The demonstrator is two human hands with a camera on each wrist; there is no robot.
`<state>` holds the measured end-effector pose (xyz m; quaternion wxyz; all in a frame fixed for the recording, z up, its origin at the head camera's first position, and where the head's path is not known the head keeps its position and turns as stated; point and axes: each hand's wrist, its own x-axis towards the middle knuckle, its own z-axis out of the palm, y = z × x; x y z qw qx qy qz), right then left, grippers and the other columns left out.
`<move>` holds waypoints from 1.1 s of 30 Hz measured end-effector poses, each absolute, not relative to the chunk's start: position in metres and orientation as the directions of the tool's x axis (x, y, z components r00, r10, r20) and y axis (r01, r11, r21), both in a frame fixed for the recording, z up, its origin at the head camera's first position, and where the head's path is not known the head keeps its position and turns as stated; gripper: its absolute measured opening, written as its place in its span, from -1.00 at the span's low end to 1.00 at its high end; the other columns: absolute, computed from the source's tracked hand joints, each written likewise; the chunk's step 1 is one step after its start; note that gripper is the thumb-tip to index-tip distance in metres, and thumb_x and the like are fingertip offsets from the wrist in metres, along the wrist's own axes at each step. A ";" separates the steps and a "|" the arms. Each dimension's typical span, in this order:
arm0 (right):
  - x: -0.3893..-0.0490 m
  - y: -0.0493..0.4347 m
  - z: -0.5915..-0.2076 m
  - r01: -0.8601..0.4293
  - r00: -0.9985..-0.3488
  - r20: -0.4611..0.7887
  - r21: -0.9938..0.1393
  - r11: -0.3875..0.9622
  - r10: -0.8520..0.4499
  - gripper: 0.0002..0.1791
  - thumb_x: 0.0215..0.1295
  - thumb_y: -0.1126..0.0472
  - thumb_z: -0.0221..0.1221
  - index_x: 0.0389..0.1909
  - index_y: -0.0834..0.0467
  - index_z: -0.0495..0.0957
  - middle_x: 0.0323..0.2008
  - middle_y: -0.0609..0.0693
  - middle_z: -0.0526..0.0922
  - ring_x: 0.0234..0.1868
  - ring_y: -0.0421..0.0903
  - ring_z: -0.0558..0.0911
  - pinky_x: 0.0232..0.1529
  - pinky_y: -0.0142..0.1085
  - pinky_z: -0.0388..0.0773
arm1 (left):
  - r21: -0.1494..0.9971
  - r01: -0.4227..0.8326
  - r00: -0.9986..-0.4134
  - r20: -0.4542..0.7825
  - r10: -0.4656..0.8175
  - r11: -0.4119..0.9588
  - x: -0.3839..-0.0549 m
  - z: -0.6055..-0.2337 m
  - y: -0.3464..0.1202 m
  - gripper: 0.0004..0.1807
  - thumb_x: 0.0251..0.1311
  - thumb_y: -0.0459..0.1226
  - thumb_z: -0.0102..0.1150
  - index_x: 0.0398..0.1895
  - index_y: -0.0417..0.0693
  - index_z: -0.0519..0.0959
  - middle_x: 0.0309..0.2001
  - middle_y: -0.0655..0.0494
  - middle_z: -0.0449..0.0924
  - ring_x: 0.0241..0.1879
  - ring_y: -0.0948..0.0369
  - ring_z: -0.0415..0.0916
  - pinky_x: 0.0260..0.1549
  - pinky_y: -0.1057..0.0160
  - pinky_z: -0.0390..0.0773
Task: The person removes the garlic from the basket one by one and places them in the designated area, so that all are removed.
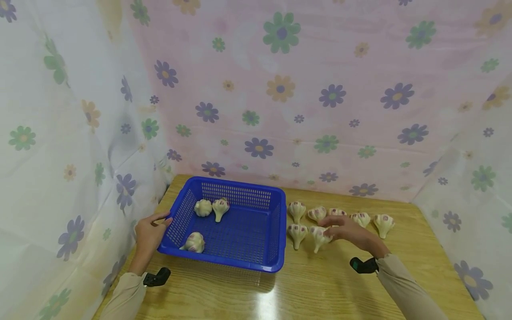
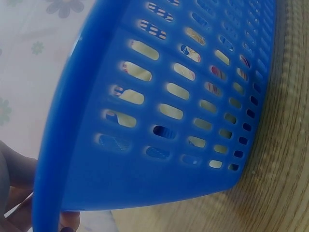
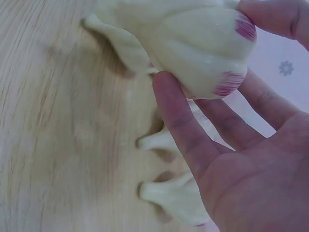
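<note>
My left hand [image 1: 151, 233] grips the left rim of a blue plastic basket [image 1: 256, 266]; in the left wrist view the fingers [image 2: 17, 169] show at the rim beside the slotted wall. Inside the basket lie three garlic bulbs: one [image 1: 194, 242] near the front and two [image 1: 203, 207] toward the back. To the right of the basket, my right hand [image 1: 347, 230] holds a garlic bulb [image 1: 320, 238] with purple-streaked marks. The right wrist view shows thumb and fingertips around this bulb [image 3: 198, 48], its stem end away from the palm.
More garlic bulbs stand in rows on the wooden table [image 1: 320, 289]: one [image 1: 297, 235] close to the basket, another [image 1: 297, 211] behind it, and several farther right, up to a bulb [image 1: 384, 224] at the end. A flowered cloth [image 1: 280, 111] encloses the back and sides.
</note>
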<state>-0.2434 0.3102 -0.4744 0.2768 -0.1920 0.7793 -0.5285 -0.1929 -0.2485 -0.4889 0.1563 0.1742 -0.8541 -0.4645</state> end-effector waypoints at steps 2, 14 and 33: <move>-0.244 0.313 -0.479 -0.002 -0.779 -0.233 -0.927 0.374 -0.582 -0.60 0.40 0.24 0.02 0.16 0.38 0.36 0.20 0.36 0.30 -0.01 0.06 0.52 -0.05 0.17 0.41 | 0.848 -0.149 -0.891 0.109 -0.441 0.509 -0.193 -0.490 -0.248 -0.71 0.13 -0.32 0.27 -0.07 -0.20 0.67 -0.08 -0.25 0.61 -0.61 0.20 0.51 -0.68 0.27 0.44; -0.249 0.325 -0.504 0.061 -0.806 -0.291 -0.907 0.417 -0.515 -0.55 0.38 0.17 0.07 0.12 0.43 0.38 0.05 0.25 0.46 -0.07 0.01 0.56 -0.06 0.10 0.46 | 0.844 -0.153 -0.893 0.105 -0.438 0.514 -0.193 -0.491 -0.246 -0.72 0.16 -0.30 0.26 -0.06 -0.18 0.67 -0.15 -0.24 0.63 -0.61 0.19 0.48 -0.70 0.26 0.42; -0.246 0.311 -0.520 0.116 -0.925 -0.270 -0.871 0.477 -0.268 -0.49 0.30 0.08 0.17 0.09 0.41 0.45 -0.01 0.18 0.56 -0.09 0.04 0.56 -0.10 -0.01 0.50 | 0.845 -0.150 -0.886 0.116 -0.450 0.514 -0.192 -0.490 -0.247 -0.74 0.11 -0.32 0.29 -0.10 -0.16 0.69 -0.47 -0.14 0.66 -0.71 0.21 0.43 -0.79 0.26 0.31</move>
